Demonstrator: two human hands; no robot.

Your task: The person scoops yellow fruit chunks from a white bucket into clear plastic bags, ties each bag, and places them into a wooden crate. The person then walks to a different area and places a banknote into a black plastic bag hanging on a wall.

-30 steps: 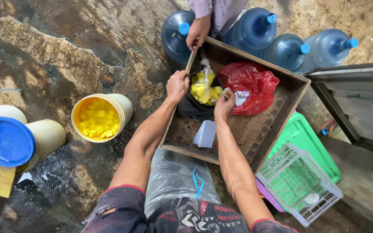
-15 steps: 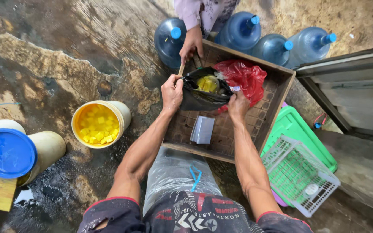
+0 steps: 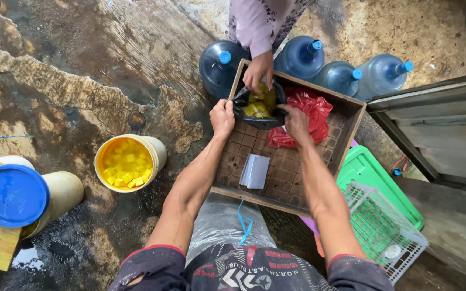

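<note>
Left to right: one blue-lidded tub (image 3: 12,195), one yellow bucket (image 3: 128,161) of yellow cubes, four blue water jugs (image 3: 218,67), one wooden crate (image 3: 292,183), one green crate (image 3: 376,180), one white basket (image 3: 386,234). Left hand (image 3: 223,117) fisted on left rim of black bag (image 3: 260,110) of yellow pieces in crate's far end, right hand (image 3: 296,123) gripping its right rim, both arms stretched forward. Co-worker's hand (image 3: 258,71) reaching into bag from above; red bag (image 3: 303,116) touching it, right.

Soft, even daylight, weak shadows, wet-ground sheen left of the left hand (image 3: 222,117), sharp centre, wide-angle bending at edges.
</note>
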